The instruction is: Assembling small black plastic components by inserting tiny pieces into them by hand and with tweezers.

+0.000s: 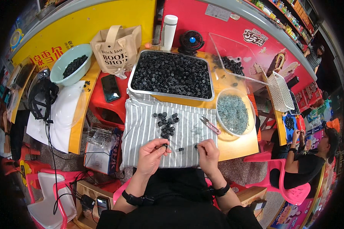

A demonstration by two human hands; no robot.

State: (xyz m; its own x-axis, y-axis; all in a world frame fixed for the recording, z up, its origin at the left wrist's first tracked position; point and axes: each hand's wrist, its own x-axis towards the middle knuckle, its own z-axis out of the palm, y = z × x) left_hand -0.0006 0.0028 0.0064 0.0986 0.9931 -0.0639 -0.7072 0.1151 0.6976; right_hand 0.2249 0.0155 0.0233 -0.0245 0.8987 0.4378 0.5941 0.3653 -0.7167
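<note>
My left hand [150, 155] is closed in a pinch on a small black plastic part [164, 145], mostly covered by the fingers. My right hand [209, 157] is closed too, with another small black part [196, 146] showing at its fingertips. Between the hands, a single black piece [181, 149] lies on the grey-and-white striped cloth [141, 129]. Just beyond my left hand is a loose cluster of black round parts [167, 123]. Pink-handled thread snips [214, 128] lie on the cloth beyond my right hand, beside a few clear bits [197, 129].
A metal tray [172, 95] heaped with black parts stands beyond the cloth. To its right is a round tub [233, 134] of clear pieces. A phone [111, 88] rests on a red stool at the left. Another person [305, 164] sits working at the far right.
</note>
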